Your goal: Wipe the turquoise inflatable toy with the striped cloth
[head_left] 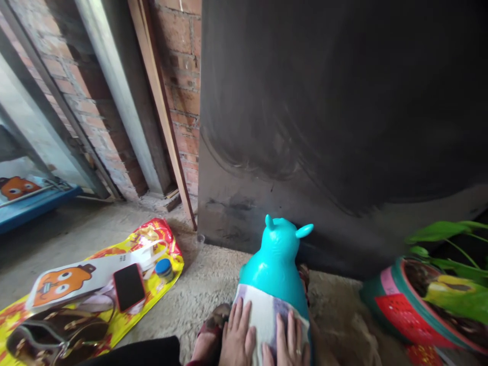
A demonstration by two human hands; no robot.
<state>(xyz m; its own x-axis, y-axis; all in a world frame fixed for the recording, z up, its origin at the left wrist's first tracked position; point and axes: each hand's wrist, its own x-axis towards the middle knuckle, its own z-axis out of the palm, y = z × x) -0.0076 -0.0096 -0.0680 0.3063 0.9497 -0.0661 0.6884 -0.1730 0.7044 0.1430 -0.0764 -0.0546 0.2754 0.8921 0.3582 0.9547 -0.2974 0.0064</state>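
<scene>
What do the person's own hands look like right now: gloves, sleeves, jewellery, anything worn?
Both hands are bare, with no gloves. The right hand wears a slim ring on one finger. The left hand shows no ring or other marking. No sleeves or watches are visible; the wrists are cut off by the bottom edge of the picture.

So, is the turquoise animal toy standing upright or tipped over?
Upright: the turquoise toy has its ears on top, and both hands, left and right, rest on it.

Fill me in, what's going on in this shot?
A person has both hands flat on a pale cloth draped over a teal inflatable toy animal on the concrete floor. The left hand and right hand press side by side. A potted plant stands to the right; a phone and small jar lie on a yellow bag to the left.
</scene>
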